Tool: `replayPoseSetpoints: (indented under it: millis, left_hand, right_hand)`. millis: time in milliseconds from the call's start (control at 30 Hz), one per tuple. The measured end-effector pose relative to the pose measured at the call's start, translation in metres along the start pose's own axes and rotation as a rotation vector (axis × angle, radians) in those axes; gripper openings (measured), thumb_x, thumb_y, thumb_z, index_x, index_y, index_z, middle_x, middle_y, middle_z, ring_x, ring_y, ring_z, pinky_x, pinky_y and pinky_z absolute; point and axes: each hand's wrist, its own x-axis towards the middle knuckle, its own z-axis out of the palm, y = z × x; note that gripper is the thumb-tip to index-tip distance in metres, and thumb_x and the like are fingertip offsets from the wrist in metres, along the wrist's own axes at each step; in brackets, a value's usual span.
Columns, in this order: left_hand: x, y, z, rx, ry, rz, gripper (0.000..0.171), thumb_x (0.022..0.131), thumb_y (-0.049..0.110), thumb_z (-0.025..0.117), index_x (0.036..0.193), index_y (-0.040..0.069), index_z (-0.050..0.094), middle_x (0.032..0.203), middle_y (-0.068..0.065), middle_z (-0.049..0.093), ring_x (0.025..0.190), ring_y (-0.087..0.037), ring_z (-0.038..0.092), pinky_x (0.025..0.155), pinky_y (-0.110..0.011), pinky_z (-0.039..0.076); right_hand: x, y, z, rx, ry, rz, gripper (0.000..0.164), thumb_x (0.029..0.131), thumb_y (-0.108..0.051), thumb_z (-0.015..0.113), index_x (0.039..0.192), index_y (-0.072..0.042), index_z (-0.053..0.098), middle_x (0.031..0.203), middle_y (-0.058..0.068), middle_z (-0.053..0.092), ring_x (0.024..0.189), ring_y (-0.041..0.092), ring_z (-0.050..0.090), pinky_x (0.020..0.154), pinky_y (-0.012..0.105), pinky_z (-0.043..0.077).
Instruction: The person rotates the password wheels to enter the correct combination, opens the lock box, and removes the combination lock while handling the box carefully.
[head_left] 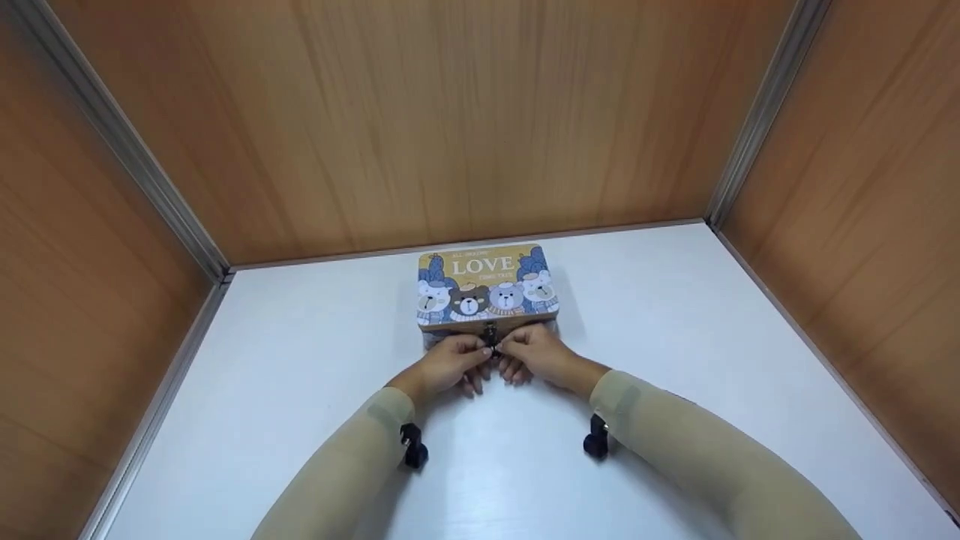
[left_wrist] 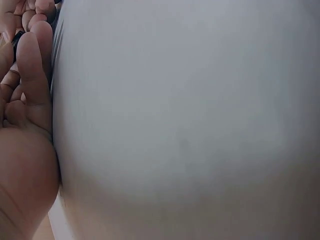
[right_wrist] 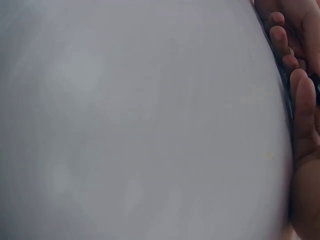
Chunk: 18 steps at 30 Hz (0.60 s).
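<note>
A rectangular box (head_left: 487,289) with bears and the word LOVE on its lid stands near the back wall, lid down. A small black latch (head_left: 490,331) hangs at the middle of its front; fingers partly cover its lower end. From the left, my left hand (head_left: 448,363) pinches that lower end between thumb and forefinger. My right hand (head_left: 541,354) pinches it from the other side, the fingertips of both hands nearly meeting. In the wrist views, the left hand (left_wrist: 25,115) and right hand (right_wrist: 306,135) lie at the frame edges, with the latch mostly hidden.
The box stands on a white tabletop (head_left: 315,375). Brown wood-grain panels (head_left: 480,120) enclose the back and both sides, joined by grey metal corner posts (head_left: 765,105). Small black wrist devices (head_left: 413,446) hang under both sleeves.
</note>
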Motion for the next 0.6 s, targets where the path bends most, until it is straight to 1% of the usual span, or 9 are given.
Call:
replayPoseSetpoints:
  millis: [167,400,600]
  left_hand:
    - [-0.0012,0.0010,0.0002,-0.013,0.004,-0.005,0.025,0.119,0.023,0.059,0.117,0.000,0.070,0.099,-0.009,0.077,0.069,-0.016,0.074,0.062,-0.028,0.066]
    - [-0.0028,0.0013,0.0005,-0.015,-0.002,-0.010,0.026,0.119,0.024,0.059,0.119,0.000,0.070,0.103,-0.010,0.077,0.071,-0.017,0.074,0.064,-0.029,0.066]
    - [-0.0021,-0.0004,-0.0006,-0.029,-0.001,-0.013,0.026,0.118,0.023,0.060,0.120,0.000,0.070,0.103,-0.011,0.078,0.071,-0.017,0.074,0.064,-0.029,0.066]
  right_hand:
    - [-0.0009,-0.0015,-0.0004,0.016,-0.007,0.009,0.024,0.112,-0.015,0.065,0.109,0.003,0.080,0.081,0.006,0.080,0.063,0.012,0.076,0.058,0.025,0.066]
    - [-0.0028,-0.0022,-0.0022,0.067,0.015,0.016,0.019,0.107,-0.010,0.069,0.112,0.005,0.079,0.086,0.009,0.081,0.068,0.015,0.078,0.063,0.026,0.069]
    - [-0.0026,-0.0029,-0.0016,0.058,0.019,0.022,0.016,0.107,-0.007,0.069,0.114,0.005,0.078,0.087,0.010,0.081,0.069,0.015,0.078,0.064,0.027,0.070]
